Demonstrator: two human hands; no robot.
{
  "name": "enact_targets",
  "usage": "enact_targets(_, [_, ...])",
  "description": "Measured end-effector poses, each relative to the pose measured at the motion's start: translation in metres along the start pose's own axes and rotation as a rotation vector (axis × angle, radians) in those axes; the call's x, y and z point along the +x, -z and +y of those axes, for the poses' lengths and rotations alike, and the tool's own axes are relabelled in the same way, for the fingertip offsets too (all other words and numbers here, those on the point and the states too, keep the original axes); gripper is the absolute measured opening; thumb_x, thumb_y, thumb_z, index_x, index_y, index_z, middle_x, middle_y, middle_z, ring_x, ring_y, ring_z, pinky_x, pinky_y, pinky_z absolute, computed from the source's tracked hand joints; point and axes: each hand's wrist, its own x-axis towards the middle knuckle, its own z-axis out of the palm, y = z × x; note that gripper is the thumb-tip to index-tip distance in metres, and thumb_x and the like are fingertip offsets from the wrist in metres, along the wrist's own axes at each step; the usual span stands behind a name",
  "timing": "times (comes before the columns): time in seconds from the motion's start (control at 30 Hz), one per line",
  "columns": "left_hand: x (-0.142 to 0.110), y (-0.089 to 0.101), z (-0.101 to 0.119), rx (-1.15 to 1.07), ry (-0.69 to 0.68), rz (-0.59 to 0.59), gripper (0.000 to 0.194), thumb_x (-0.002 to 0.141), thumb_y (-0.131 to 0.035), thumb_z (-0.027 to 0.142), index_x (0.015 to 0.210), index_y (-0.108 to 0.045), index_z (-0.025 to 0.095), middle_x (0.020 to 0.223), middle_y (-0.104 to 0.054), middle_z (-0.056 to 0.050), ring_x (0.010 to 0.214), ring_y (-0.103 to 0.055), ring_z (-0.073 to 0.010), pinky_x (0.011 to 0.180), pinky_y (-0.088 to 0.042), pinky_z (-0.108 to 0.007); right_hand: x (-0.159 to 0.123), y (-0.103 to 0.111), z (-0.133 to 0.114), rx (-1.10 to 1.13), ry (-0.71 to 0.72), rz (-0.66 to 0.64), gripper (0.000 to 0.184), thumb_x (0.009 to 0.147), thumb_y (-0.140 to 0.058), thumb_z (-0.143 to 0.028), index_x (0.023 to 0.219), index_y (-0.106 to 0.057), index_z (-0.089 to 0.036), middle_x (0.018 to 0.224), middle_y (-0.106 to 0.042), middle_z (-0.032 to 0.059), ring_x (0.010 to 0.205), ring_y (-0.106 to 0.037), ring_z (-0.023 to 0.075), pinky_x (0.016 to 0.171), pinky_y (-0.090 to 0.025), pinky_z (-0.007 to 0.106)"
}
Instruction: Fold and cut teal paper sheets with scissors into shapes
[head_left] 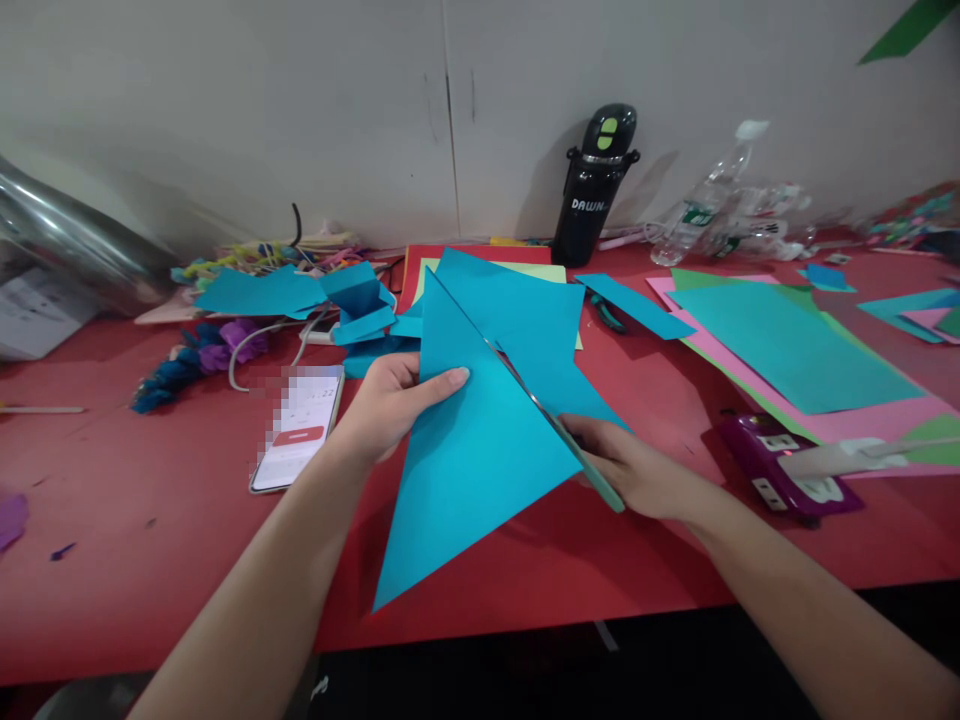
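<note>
A large sheet of blue paper point(480, 450) is raised above the red table, tilted toward me. My left hand point(390, 400) pinches its left edge, thumb on top and fingers underneath. My right hand point(634, 465) grips a pair of scissors with a green handle point(600, 475) at the sheet's lower right. The scissor blades point(517, 380) lie along a slanting cut that runs across the sheet. Beyond the blades, more blue paper point(517, 300) spreads out behind. My right fingers are partly hidden by the handle and the paper.
A phone point(300, 430) lies left of the sheet. Blue scraps point(259, 292) and cords are behind it. A black bottle point(596, 190) and a clear plastic bottle point(701, 210) stand by the wall. Coloured sheets point(802, 345) and a purple power strip point(787, 470) lie to the right.
</note>
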Motion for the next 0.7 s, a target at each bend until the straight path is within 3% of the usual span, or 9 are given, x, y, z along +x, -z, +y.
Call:
enact_targets(0.2, [0.0006,0.0004,0.0003,0.009,-0.012,0.002,0.027,0.076,-0.082,0.040,0.094,-0.077,0.019,0.099,-0.079,-0.010,0.093,-0.075,-0.0296,0.079,-0.063,-0.040,0.0016,-0.0001,0.0014,0.038,-0.012,-0.006,0.030,0.100,-0.047,-0.048,0.090,-0.054,-0.021,0.074,-0.045,-0.0023,0.062,-0.034,0.0135,0.057,-0.034,0.029])
enact_targets(0.33, [0.0016,-0.0023,0.0025,-0.006,-0.017,0.044,0.033,0.080,-0.078,0.044,0.103,-0.073,0.021,0.101,-0.078,-0.008,0.091,-0.075,-0.0277,0.078,-0.063,-0.039,0.0021,-0.0016,0.0021,0.019,-0.056,0.032,0.025,0.100,-0.050,-0.042,0.086,-0.052,-0.021,0.071,-0.041,-0.0039,0.061,-0.034,0.0124,0.056,-0.031,0.028])
enact_targets(0.47, [0.0032,-0.0054,0.0016,0.033,-0.061,0.135,0.038,0.082,-0.074,0.052,0.102,-0.071,0.019,0.098,-0.078,-0.008,0.089,-0.074,-0.0269,0.071,-0.061,-0.035,0.0011,-0.0030,0.0021,0.034,-0.076,0.025,0.023,0.100,-0.051,-0.040,0.088,-0.054,-0.021,0.072,-0.044,-0.0041,0.061,-0.036,0.0120,0.056,-0.031,0.027])
enact_targets(0.7, [0.0032,-0.0058,-0.0025,0.074,-0.116,0.133,0.033,0.081,-0.076,0.048,0.096,-0.071,0.020,0.103,-0.077,-0.007,0.088,-0.072,-0.0245,0.071,-0.059,-0.032,0.0005,-0.0030,0.0004,-0.003,-0.086,0.043,0.023,0.098,-0.054,-0.043,0.092,-0.057,-0.021,0.077,-0.053,-0.0017,0.067,-0.044,0.0142,0.061,-0.037,0.028])
